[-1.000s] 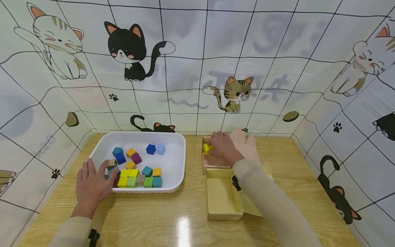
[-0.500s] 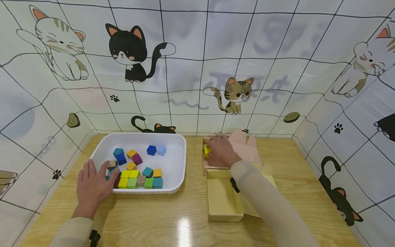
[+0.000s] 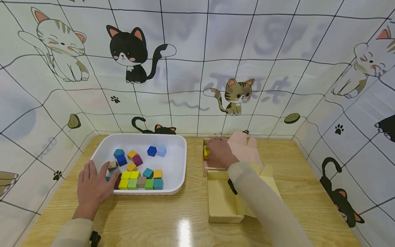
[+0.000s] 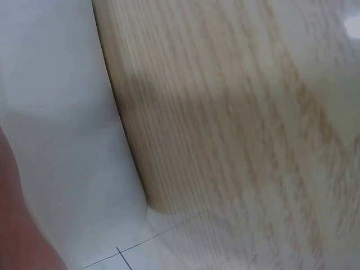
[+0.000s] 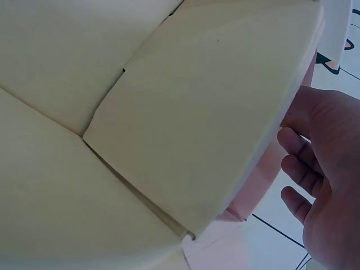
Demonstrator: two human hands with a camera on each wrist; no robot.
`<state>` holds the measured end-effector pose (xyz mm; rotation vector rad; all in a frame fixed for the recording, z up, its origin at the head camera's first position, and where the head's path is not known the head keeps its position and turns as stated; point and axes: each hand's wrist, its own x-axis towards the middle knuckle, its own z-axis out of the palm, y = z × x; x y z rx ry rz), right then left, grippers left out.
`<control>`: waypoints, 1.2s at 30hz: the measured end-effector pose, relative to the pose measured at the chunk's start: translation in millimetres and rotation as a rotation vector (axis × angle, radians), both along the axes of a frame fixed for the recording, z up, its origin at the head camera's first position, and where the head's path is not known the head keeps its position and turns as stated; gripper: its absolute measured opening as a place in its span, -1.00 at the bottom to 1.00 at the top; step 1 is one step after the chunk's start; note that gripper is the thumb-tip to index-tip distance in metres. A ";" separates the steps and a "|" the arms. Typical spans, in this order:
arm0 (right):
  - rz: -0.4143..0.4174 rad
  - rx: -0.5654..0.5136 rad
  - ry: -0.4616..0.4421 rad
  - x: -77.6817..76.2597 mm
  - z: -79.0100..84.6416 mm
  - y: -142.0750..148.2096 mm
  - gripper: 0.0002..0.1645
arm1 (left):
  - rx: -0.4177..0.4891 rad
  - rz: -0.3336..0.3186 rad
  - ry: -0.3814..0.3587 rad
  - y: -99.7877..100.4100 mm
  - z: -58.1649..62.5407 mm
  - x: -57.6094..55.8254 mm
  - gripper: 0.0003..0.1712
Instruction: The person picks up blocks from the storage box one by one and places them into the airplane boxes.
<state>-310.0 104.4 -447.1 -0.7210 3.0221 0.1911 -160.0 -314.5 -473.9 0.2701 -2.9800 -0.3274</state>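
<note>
My left hand (image 3: pixel 94 183) lies flat with spread fingers on the front left rim of a white tray (image 3: pixel 182 161); the fingertips touch cubes at its near left corner. The tray holds several coloured cubes (image 3: pixel 140 178). My right hand (image 3: pixel 217 154) reaches into a pink box (image 3: pixel 213 169) and its fingers pinch a yellow cube (image 3: pixel 206 152), mostly hidden under them. In the left wrist view only the tray's wall (image 4: pixel 67 140) and wood show. The right wrist view shows my curved fingers (image 5: pixel 304 169) beside a yellow flap (image 5: pixel 197 112).
An open yellow cardboard box (image 3: pixel 222 202) sits just in front of the pink box, under my right forearm. The wooden table (image 3: pixel 172 219) is walled on three sides by cat-print panels. The pink box's lid (image 3: pixel 247 149) lies open toward the back.
My right hand has shifted slightly over the yellow cube, hiding more of it. The left hand has stayed on the tray's rim.
</note>
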 end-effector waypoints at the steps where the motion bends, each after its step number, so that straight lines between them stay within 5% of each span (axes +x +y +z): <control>1: -0.003 -0.002 -0.003 0.0 -0.6 -0.4 -0.70 | 0.000 0.001 0.001 -0.3 -0.4 0.2 -0.10; 26: -0.008 0.042 0.087 6.5 -10.0 -6.5 -0.80 | 0.004 0.006 0.000 0.8 0.8 1.9 -0.11; 36: -0.025 -0.053 0.080 9.9 6.0 2.1 -0.53 | 0.010 -0.004 -0.011 -3.0 -1.0 0.6 -0.10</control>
